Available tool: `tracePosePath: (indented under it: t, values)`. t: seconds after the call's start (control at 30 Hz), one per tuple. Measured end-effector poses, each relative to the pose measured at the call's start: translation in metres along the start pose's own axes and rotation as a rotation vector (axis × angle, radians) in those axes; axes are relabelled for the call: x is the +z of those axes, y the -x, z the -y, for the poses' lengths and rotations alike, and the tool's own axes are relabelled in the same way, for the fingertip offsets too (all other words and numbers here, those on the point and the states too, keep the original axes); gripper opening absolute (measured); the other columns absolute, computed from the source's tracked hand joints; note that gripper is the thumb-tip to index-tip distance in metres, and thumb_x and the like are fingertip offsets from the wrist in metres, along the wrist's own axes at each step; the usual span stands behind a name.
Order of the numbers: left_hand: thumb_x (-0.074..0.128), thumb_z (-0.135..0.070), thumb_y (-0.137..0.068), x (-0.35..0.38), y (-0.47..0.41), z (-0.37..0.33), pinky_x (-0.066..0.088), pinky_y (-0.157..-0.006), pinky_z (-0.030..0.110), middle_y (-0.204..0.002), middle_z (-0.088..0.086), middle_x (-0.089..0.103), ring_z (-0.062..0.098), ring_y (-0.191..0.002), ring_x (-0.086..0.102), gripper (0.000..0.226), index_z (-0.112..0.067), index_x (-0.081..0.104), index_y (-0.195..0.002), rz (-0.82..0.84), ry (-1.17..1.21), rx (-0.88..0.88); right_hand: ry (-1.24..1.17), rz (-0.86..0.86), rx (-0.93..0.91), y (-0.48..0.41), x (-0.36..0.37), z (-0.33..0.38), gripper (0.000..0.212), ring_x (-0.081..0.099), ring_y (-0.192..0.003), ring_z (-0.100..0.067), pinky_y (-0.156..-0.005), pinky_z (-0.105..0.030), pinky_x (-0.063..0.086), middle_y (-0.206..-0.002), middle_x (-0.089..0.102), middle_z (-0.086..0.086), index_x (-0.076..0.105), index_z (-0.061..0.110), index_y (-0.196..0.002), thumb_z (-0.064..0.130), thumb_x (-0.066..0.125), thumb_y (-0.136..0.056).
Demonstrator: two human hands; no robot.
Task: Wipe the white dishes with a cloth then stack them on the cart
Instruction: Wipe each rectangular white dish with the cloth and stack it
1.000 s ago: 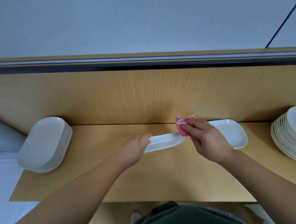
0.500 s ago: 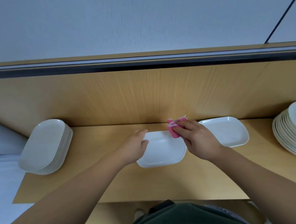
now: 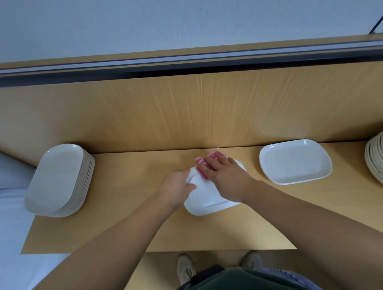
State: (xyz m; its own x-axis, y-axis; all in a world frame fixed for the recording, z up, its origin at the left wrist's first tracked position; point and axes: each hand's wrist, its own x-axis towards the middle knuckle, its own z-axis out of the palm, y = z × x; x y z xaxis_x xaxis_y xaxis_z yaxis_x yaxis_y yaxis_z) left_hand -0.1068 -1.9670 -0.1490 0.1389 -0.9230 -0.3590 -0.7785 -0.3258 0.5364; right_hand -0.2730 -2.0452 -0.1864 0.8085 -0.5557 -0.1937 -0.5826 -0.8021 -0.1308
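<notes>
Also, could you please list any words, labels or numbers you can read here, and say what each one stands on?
"IS BEFORE THE": printed on the person's dark green shirt, upside down in this view, with the rest cut off by the frame's bottom edge.
Nothing else in view carries readable text.

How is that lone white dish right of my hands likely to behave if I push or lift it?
The lone white dish looks rigid and glossy, so it is probably slippery and breakable if dropped. Lying flat and low on the wooden surface, it should slide rather than tip or roll.
</notes>
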Motion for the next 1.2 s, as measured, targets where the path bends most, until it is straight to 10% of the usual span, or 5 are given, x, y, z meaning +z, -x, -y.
tracePosePath:
  t: [0.37,0.6,1.2]
  values:
    - [0.058,-0.023,-0.092,0.009,-0.005,0.015,0.048,-0.088,0.039,-0.114,0.007,0.063,0.026,-0.104,0.058,0.035,-0.015,0.056,-0.126,0.025,-0.007,-0.082,-0.237,-0.090,0.172,0.021,0.034,-0.039,0.062,0.034,-0.141,-0.031,-0.115,-0.043,0.031,-0.157,0.029,-0.008,0.035,0.005,-0.147,-0.005,0.046,-0.087]
    - [0.069,-0.030,-0.084,0.014,-0.005,0.015,0.018,-0.113,0.021,-0.160,0.000,0.011,0.014,-0.145,0.016,0.078,-0.021,0.029,-0.150,0.220,0.009,0.003,-0.382,-0.087,0.237,0.020,0.040,-0.043,0.049,0.035,-0.140,-0.022,-0.111,-0.016,0.009,-0.154,0.034,-0.006,0.043,0.003,-0.142,-0.006,0.040,-0.094]
    - [0.087,-0.034,-0.060,0.031,0.005,0.026,0.024,-0.108,0.019,-0.156,-0.009,0.026,0.011,-0.139,0.029,0.105,-0.020,0.032,-0.148,0.124,-0.037,0.026,-0.571,-0.112,0.459,0.059,0.067,-0.033,0.048,0.019,-0.147,-0.023,-0.107,-0.018,0.017,-0.153,0.023,0.023,0.034,0.022,-0.150,0.010,0.036,-0.103]
